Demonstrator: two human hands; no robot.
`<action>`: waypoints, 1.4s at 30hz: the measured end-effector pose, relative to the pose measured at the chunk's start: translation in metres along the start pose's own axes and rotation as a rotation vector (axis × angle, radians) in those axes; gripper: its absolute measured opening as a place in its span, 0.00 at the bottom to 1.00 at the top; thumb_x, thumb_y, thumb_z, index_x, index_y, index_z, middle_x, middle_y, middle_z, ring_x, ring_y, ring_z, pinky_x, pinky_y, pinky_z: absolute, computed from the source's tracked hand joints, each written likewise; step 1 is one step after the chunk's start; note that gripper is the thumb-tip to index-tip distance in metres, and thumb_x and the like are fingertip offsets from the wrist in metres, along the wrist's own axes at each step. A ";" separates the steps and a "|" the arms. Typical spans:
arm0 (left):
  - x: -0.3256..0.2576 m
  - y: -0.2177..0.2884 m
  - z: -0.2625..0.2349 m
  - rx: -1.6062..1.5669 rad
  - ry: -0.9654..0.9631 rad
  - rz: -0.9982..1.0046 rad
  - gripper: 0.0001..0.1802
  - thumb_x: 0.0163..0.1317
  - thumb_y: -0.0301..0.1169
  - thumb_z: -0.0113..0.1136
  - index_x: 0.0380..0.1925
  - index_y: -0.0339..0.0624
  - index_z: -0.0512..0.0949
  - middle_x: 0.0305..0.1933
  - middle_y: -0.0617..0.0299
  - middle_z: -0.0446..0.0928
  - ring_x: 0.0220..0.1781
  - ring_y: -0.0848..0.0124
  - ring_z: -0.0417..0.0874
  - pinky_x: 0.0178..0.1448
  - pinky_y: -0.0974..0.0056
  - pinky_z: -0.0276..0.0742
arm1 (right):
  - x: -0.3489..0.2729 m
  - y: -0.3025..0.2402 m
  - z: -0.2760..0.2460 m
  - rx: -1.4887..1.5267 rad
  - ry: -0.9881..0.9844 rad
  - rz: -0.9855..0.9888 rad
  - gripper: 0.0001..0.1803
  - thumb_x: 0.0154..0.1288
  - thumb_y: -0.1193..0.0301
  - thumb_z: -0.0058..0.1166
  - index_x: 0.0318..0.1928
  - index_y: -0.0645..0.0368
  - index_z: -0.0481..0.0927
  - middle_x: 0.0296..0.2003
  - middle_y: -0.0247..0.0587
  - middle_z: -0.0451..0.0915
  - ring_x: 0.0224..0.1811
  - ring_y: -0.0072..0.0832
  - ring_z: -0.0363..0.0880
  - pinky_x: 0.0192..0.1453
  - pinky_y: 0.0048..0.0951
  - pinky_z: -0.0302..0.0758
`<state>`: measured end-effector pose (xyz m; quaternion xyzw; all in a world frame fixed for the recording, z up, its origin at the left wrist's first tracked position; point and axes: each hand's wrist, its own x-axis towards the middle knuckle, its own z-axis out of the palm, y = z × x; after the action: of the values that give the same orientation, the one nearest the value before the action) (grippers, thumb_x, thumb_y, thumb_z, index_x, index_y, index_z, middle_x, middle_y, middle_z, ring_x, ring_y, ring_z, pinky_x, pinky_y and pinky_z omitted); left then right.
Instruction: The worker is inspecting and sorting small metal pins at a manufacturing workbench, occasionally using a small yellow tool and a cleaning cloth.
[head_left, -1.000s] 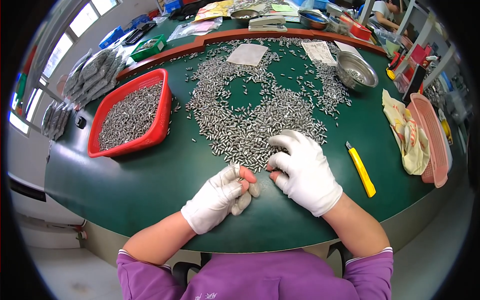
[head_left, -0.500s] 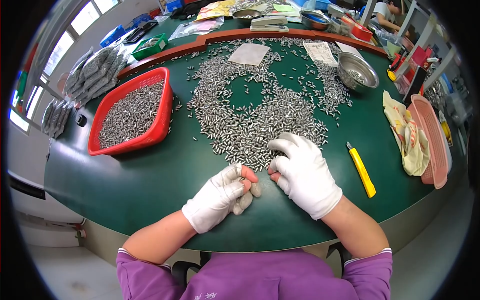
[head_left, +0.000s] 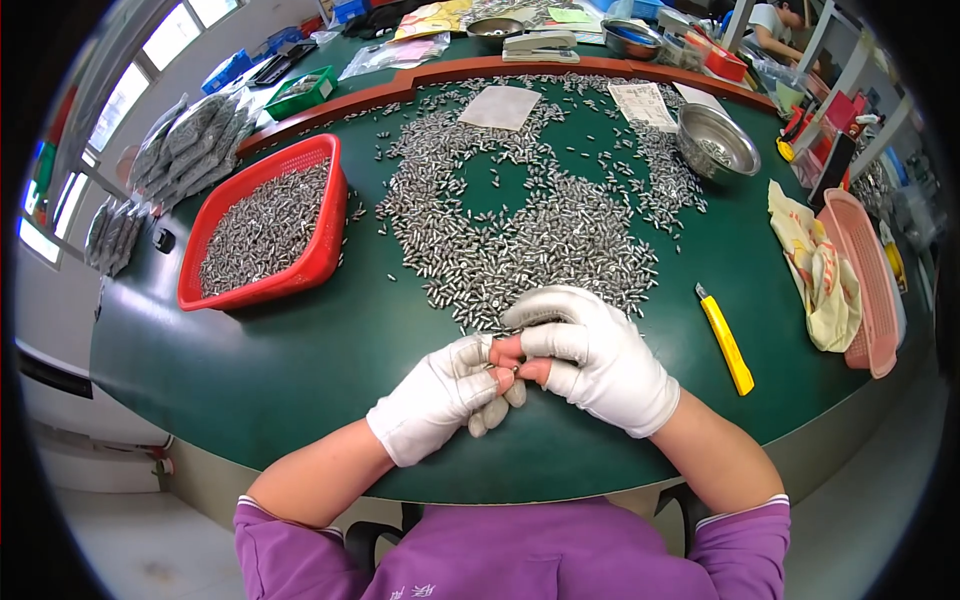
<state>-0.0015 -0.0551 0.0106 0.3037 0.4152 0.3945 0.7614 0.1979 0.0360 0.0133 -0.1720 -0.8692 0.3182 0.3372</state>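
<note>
My left hand (head_left: 432,398), in a white glove with bare thumb and index tips, is closed in a pinch. My right hand (head_left: 606,362), gloved the same way, meets it fingertip to fingertip, its thumb and index finger also pinched. Whatever sits between the fingertips is too small and covered to make out. Right behind the hands spreads a wide heap of small silvery cylindrical metal parts (head_left: 520,250); the right glove's outer fingers cover its near edge. Both wrists rest low over the near part of the green table (head_left: 330,400).
A red basket (head_left: 335,215) full of metal parts stands left. Right of the hands lies a yellow utility knife (head_left: 727,340), with a cloth (head_left: 822,285) and pink basket (head_left: 872,300) beyond. A steel bowl (head_left: 735,140) stands behind the heap, near paper slips (head_left: 500,107). A person sits far right.
My right hand has drawn back from the heap and moved left, bringing its fingertips against those of the left hand. The left hand has barely shifted.
</note>
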 end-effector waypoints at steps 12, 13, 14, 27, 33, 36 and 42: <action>0.003 -0.003 -0.006 -0.011 -0.063 0.051 0.16 0.72 0.45 0.55 0.45 0.44 0.76 0.38 0.63 0.79 0.30 0.78 0.75 0.33 0.74 0.70 | -0.002 0.006 -0.004 -0.488 -0.036 -0.027 0.09 0.47 0.70 0.66 0.31 0.53 0.80 0.47 0.37 0.77 0.55 0.41 0.74 0.54 0.44 0.74; 0.003 -0.003 -0.006 -0.011 -0.064 0.051 0.16 0.72 0.45 0.55 0.45 0.44 0.76 0.38 0.63 0.79 0.30 0.78 0.75 0.33 0.74 0.70 | -0.002 0.007 -0.003 -0.501 -0.045 -0.029 0.09 0.47 0.70 0.66 0.31 0.53 0.80 0.47 0.37 0.77 0.56 0.42 0.74 0.54 0.44 0.74; 0.003 -0.003 -0.007 -0.013 -0.076 0.057 0.16 0.72 0.45 0.55 0.46 0.44 0.76 0.39 0.63 0.78 0.31 0.78 0.75 0.33 0.74 0.70 | -0.002 0.007 -0.002 -0.512 -0.054 -0.032 0.10 0.47 0.70 0.66 0.32 0.53 0.80 0.47 0.37 0.77 0.57 0.42 0.73 0.54 0.44 0.74; 0.002 -0.003 -0.004 0.037 -0.097 0.060 0.19 0.70 0.42 0.59 0.52 0.43 0.70 0.43 0.60 0.77 0.30 0.79 0.71 0.34 0.75 0.67 | 0.002 0.002 0.003 -0.147 0.040 -0.166 0.11 0.52 0.64 0.64 0.35 0.52 0.80 0.44 0.34 0.79 0.53 0.38 0.77 0.52 0.41 0.74; 0.002 -0.002 -0.003 -0.070 -0.041 0.043 0.14 0.72 0.39 0.56 0.50 0.43 0.74 0.39 0.62 0.78 0.28 0.79 0.70 0.33 0.75 0.66 | 0.002 0.002 0.004 -0.126 0.085 -0.113 0.10 0.50 0.67 0.64 0.35 0.52 0.82 0.41 0.34 0.80 0.47 0.38 0.79 0.49 0.39 0.76; 0.004 -0.009 -0.009 -0.108 -0.073 0.107 0.19 0.71 0.43 0.56 0.53 0.42 0.73 0.41 0.61 0.78 0.32 0.77 0.74 0.35 0.74 0.70 | 0.004 0.000 -0.003 -0.191 0.118 -0.081 0.09 0.50 0.71 0.64 0.35 0.53 0.82 0.40 0.37 0.80 0.46 0.39 0.79 0.48 0.40 0.77; 0.007 -0.003 0.000 -0.225 -0.082 0.063 0.28 0.70 0.54 0.53 0.56 0.42 0.72 0.48 0.58 0.76 0.50 0.67 0.79 0.55 0.62 0.77 | 0.003 -0.002 -0.001 -0.220 0.113 -0.158 0.11 0.47 0.70 0.66 0.34 0.53 0.80 0.43 0.36 0.79 0.49 0.39 0.78 0.50 0.42 0.76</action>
<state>0.0018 -0.0507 0.0050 0.2452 0.3271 0.4494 0.7943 0.1960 0.0368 0.0162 -0.1567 -0.8892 0.1832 0.3887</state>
